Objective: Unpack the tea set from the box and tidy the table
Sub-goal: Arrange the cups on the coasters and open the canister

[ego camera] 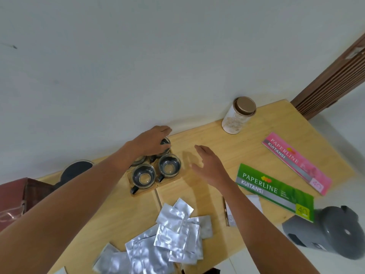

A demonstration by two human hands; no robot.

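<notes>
Cups on tray (136, 191) — back row being set.
Your left hand (152, 141) closes over the cup (165, 142) at tray's 12 o'clock; right hand (210, 165) open, empty. Glass — fragile, slick; grip the rim.

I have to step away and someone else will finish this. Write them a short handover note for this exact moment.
Left hand: on a far glass cup on the wooden tray; grip unclear.
Right hand: open, empty, above the table.
Two near cups sit upright on the tray. Box at the left edge, dark round lid behind it.
Left: foil sachets, green and pink receipt books and the tin lie scattered; tidy them.
</notes>
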